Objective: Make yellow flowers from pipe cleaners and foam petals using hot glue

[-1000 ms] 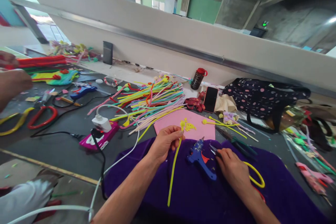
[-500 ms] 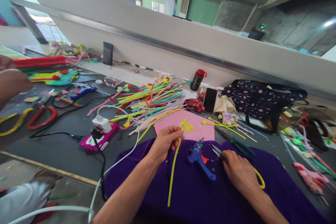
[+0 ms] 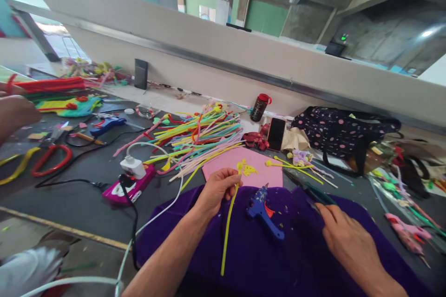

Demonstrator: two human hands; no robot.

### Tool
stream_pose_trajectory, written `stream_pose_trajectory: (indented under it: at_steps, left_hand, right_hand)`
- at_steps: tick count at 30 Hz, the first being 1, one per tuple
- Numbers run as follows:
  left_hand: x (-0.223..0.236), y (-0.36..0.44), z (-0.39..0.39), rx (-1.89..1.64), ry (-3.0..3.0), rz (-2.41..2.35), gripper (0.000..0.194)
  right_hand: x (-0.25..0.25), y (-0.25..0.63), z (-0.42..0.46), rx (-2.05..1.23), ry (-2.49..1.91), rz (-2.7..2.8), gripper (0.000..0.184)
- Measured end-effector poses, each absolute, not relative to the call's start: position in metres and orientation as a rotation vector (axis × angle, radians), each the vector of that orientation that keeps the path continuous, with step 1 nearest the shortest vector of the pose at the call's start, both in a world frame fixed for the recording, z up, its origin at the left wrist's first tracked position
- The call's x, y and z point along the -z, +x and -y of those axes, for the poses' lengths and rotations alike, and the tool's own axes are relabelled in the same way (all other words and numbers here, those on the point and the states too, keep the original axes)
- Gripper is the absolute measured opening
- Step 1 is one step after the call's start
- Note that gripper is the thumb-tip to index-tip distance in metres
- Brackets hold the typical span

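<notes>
My left hand (image 3: pixel 218 189) is closed in a pinch on the top end of a yellow-green pipe cleaner (image 3: pixel 227 232), which hangs down over the purple cloth (image 3: pixel 278 260) on my lap. A blue glue gun (image 3: pixel 262 209) lies on the cloth between my hands. My right hand (image 3: pixel 350 241) rests on the cloth at the right with its fingers stretched out, the fingertips touching a dark green-handled tool (image 3: pixel 315 193). I see nothing in this hand. Just beyond my left hand, small yellow cut pieces (image 3: pixel 246 167) lie on a pink foam sheet (image 3: pixel 259 174).
A pile of coloured pipe cleaners (image 3: pixel 198 133) fills the middle of the dark table. A pink power strip (image 3: pixel 127 188) with a white plug and cables sits at the left. Behind are a phone (image 3: pixel 276 133), a bottle (image 3: pixel 259 106) and a spotted bag (image 3: pixel 344 132). Another person's hand (image 3: pixel 16 111) works at the far left.
My right hand has slid right, away from the glue gun; the yellow-handled scissors it held are no longer seen. My left hand keeps its pinch on the pipe cleaner.
</notes>
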State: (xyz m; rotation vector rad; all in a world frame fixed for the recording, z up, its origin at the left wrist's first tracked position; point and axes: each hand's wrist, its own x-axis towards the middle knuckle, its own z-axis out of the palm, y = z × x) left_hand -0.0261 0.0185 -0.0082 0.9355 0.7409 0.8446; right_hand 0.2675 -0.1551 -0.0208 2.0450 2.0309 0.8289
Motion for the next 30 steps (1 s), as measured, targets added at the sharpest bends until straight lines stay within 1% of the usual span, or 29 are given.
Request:
stream_pose_trajectory:
  at_steps: [3,8,12,14,16,18,21,23,25,30]
  left_hand:
    - [0.008,-0.027,-0.018,-0.845,0.931,-0.738,0.019]
    - [0.008,-0.028,-0.019,-0.866,0.918,-0.724,0.019]
    - [0.009,-0.029,-0.019,-0.882,0.923,-0.707,0.018]
    - [0.009,-0.029,-0.019,-0.888,0.925,-0.701,0.018]
    - [0.009,-0.029,-0.019,-0.889,0.927,-0.699,0.019]
    - [0.009,-0.029,-0.019,-0.893,0.930,-0.703,0.019]
    - [0.011,-0.028,-0.021,-0.900,0.925,-0.727,0.019]
    - [0.013,-0.028,-0.024,-0.898,0.922,-0.745,0.020]
    - [0.015,-0.028,-0.026,-0.904,0.918,-0.751,0.020]
    - [0.018,-0.029,-0.028,-0.926,0.914,-0.741,0.021]
  right_hand:
    - [0.031,0.302,0.165,-0.895,2.001,-1.977,0.037]
    - [0.059,0.373,0.190,-0.943,2.013,-1.826,0.039]
    - [0.054,0.390,0.204,-0.908,2.035,-1.693,0.033]
    - [0.042,0.373,0.197,-0.876,2.040,-1.705,0.032]
    - [0.027,0.341,0.178,-0.861,2.078,-1.753,0.026]
    - [0.014,0.300,0.148,-0.808,2.117,-1.927,0.024]
    - [-0.001,0.238,0.095,-0.524,2.083,-2.265,0.025]
    - [-0.008,0.208,0.059,-0.339,2.091,-2.391,0.025]
    - [-0.012,0.191,0.026,-0.139,2.164,-2.478,0.026]
    - [-0.009,0.196,-0.023,0.030,2.203,-2.485,0.025]
